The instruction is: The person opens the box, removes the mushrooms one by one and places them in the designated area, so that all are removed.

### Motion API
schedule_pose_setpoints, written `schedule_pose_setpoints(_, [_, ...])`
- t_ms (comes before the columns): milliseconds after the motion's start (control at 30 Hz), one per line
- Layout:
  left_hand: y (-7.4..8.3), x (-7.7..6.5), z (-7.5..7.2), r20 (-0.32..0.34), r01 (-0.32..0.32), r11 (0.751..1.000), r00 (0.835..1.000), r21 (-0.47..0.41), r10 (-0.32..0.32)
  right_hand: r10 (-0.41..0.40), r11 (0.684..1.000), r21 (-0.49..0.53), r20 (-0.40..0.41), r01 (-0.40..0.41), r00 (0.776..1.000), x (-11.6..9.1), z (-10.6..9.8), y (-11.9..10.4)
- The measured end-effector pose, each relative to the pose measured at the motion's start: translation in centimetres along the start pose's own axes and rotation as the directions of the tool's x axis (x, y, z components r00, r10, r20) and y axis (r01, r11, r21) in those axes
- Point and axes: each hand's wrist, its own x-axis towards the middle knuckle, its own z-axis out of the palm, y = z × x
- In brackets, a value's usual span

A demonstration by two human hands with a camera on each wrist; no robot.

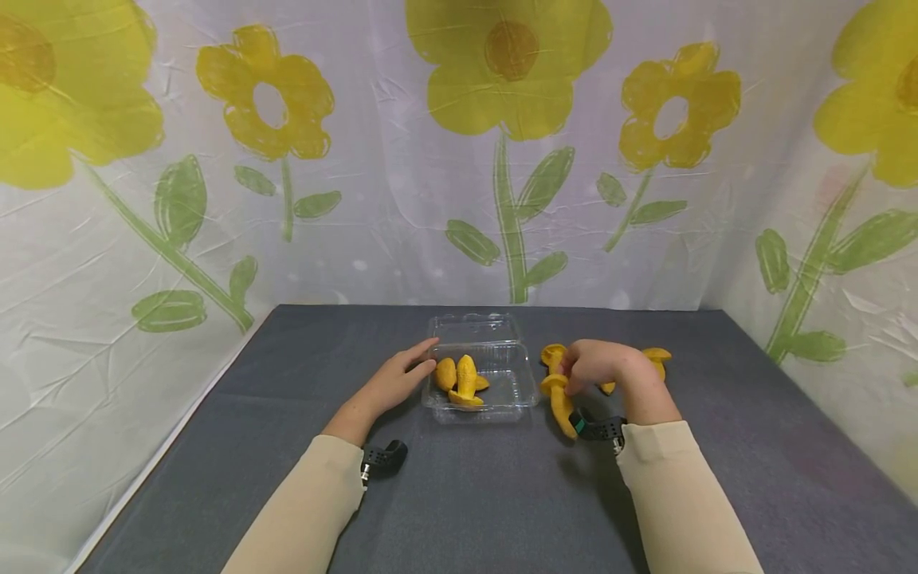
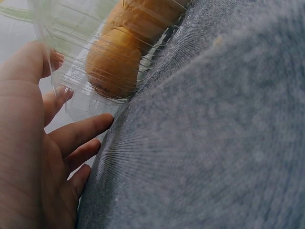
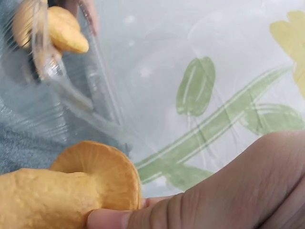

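Observation:
A clear plastic clamshell box [image 1: 512, 387] stands with its lid up in the middle of the table. Inside, towards its left end, lie several yellow mushrooms [image 1: 466, 375]. My left hand [image 1: 390, 387] is at the box's left side with fingers extended, fingertips [image 2: 59, 95] right at the plastic wall. To the right of the box my right hand [image 1: 598, 363] pinches a yellow mushroom [image 3: 71, 188] just below its cap, thumb against the stem. The stem points towards the table's front. Another yellow mushroom [image 1: 552, 353] lies just behind it, partly covered by the hand.
More yellow mushroom pieces [image 1: 656, 356] show on the dark cloth beyond my right wrist, partly hidden by it. The box's raised lid [image 1: 475, 328] leans at the back. A flower-printed curtain [image 1: 387, 207] surrounds the dark table [image 1: 459, 494]. Both wrists wear black straps.

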Motion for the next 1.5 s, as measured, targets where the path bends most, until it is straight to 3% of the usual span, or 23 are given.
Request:
schedule_pose_setpoints(667, [-0.2, 0.0, -0.1, 0.015, -0.001, 1.0, 1.0, -0.009, 0.001, 0.152, 0.982, -0.112, 0.009, -0.15, 0.988, 0.9, 1.3, -0.1])
schedule_pose_setpoints(1000, [-0.3, -0.1, -0.1, 0.014, -0.025, 1.0, 1.0, -0.011, 0.025, 0.11, 0.989, -0.098, -0.002, -0.11, 0.994, 0.3, 1.0, -0.4])
schedule_pose_setpoints(1500, [0.0, -0.2, -0.2, 0.017, -0.018, 1.0, 1.0, -0.013, 0.019, 0.089, 0.995, -0.026, -0.09, -0.092, 0.992, -0.2, -0.1, -0.7])
